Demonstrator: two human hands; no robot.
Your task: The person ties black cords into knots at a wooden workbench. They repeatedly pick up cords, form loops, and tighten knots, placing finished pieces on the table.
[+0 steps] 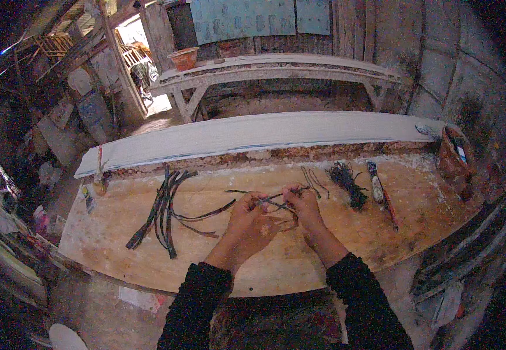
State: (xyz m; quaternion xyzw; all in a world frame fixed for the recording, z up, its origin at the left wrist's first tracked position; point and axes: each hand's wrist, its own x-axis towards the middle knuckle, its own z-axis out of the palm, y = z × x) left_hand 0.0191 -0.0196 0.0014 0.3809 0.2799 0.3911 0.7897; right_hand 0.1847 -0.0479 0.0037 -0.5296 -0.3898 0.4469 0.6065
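Near the middle of the wooden board (288,262), my left hand (248,219) pinches thin dark strips (274,201). My right hand (305,211) pinches the same strips from the other side, and they cross in the gap between my fingers. Just left of my left hand, a few loose dark strips (197,219) curve across the wood. Further left lies a bunch of longer flat dark strips (162,213). Beyond my right hand are thin bent pieces (317,181) and a tangled bundle of dark cord (349,184).
Right of the cord lie a pale-and-dark tool (375,182) and a red stick (390,210). A brown container (456,154) stands at the right corner, a small upright holder (99,175) at the left. A long whitish plank (253,133) borders the far side; a bench (282,71) stands behind.
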